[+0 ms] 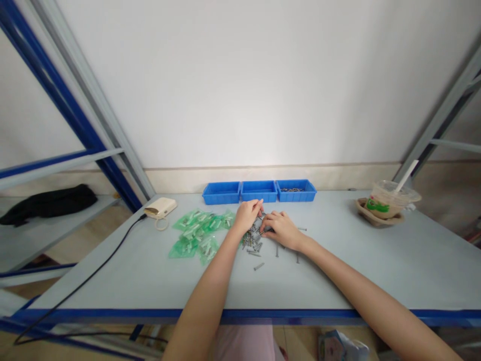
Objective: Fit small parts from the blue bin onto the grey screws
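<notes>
A loose pile of grey screws (254,244) lies in the middle of the pale table (338,271). My left hand (246,214) hovers over the pile's far side, fingers pinched round several thin screws. My right hand (281,228) rests on the pile's right side, fingers curled down onto the screws; what it holds is hidden. To the left of my left hand lies a heap of small green plastic bags (197,233), each with screws inside.
Three blue bins (259,191) stand in a row at the back; the right one holds small parts. A cream device (161,207) with a black cable (93,271) lies at back left. A lidded drink cup with straw (387,201) sits at right. Shelf frames flank the table.
</notes>
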Available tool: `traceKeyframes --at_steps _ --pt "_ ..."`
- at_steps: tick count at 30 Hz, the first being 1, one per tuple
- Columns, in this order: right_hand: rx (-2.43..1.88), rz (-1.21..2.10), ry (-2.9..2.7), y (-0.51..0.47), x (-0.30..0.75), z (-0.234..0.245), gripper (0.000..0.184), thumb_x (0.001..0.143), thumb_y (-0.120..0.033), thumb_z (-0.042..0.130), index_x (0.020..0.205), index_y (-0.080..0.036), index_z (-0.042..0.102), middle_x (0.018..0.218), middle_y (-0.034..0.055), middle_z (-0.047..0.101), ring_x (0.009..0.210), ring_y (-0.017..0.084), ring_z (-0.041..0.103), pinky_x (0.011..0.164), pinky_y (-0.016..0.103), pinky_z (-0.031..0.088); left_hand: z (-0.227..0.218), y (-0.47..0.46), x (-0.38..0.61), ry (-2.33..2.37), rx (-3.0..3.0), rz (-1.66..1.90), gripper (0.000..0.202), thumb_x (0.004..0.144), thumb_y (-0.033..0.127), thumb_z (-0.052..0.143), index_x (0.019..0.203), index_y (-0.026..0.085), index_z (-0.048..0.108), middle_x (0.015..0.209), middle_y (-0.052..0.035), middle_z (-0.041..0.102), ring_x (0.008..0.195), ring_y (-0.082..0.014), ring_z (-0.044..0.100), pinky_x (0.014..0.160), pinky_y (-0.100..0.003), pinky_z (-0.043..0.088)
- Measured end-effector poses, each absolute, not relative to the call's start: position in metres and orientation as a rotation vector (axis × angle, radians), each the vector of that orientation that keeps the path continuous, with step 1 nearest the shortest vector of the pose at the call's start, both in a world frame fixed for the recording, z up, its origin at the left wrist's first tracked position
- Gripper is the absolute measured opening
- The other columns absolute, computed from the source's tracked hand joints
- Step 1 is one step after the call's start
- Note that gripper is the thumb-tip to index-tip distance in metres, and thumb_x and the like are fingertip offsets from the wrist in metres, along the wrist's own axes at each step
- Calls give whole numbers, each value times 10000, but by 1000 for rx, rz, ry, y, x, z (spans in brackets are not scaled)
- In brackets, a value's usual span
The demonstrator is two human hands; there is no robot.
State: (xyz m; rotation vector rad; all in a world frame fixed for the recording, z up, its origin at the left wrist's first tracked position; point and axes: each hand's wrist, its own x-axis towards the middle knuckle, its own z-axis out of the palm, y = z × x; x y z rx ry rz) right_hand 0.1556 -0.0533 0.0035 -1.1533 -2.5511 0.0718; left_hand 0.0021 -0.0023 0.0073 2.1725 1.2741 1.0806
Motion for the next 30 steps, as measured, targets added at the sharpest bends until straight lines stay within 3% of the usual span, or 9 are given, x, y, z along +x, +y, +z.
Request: traceKeyframes --at_steps 13,18,22,25,30 --pt "-1199 129 -2401 -45 173 5 79 786 -299 632 804 -222 636 846 20 660 862 176 545 748 299 276 9 -7 10 1248 2273 903 406 887 393 349 683 159 611 576 -10 610 571 -131 550 596 -231 385" --pt "-1305 130 -2168 -37 187 11 122 816 -328 579 820 -218 632 819 10 672 803 174 551 728 290 294 11 -10 14 1197 2268 987 284 808 399 519 994 195 585 749 5 645 596 -115 542 589 -213 390" --pt "-1345 184 -2050 -26 201 11 160 818 -350 559 817 -215 644 816 12 678 726 159 541 675 266 331 13 -13 18 1163 2319 963 168 792 319 550 871 196 632 826 -15 656 658 -124 545 629 -219 395" --pt "-1347 218 -2015 -23 205 9 162 822 -346 546 810 -221 647 811 4 681 714 154 543 654 256 342 14 -15 20 1171 2323 942 169 823 277 495 835 189 639 749 -14 653 650 -130 544 633 -222 389" --pt "-1273 248 -2051 -27 201 11 209 824 -377 546 949 -228 622 848 8 685 674 145 557 651 254 347 13 -17 20 1224 2336 962 226 862 291 427 792 193 618 654 12 623 580 -115 521 594 -208 364"
